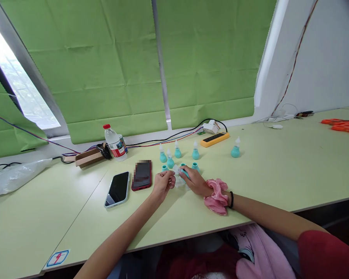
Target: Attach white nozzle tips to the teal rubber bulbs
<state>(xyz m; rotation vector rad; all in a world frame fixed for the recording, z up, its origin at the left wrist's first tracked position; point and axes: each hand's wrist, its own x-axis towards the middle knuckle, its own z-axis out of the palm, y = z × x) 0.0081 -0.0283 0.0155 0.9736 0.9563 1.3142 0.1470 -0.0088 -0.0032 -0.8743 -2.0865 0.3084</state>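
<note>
My right hand [194,181] is closed around a small teal rubber bulb [185,174], mostly hidden by the fingers. Facing it, my left hand [163,182] pinches a small clear nozzle tip [176,169] close to the bulb's end; whether the two parts touch I cannot tell. Loose clear tips [179,182] lie on the table below and between my hands. Just behind them stand open-topped teal bulbs, one at the left [164,168] and one at the right [195,166]. Farther back, several bulbs with clear tips fitted stand upright, among them one bulb [195,152].
Left of my hands lie a red-cased phone [141,176] and a light-cased phone [117,190]. A bottle [115,143], an open cardboard box [89,158] and cables line the window side. A yellow power strip [215,139] and a tipped bulb [235,150] are to the right.
</note>
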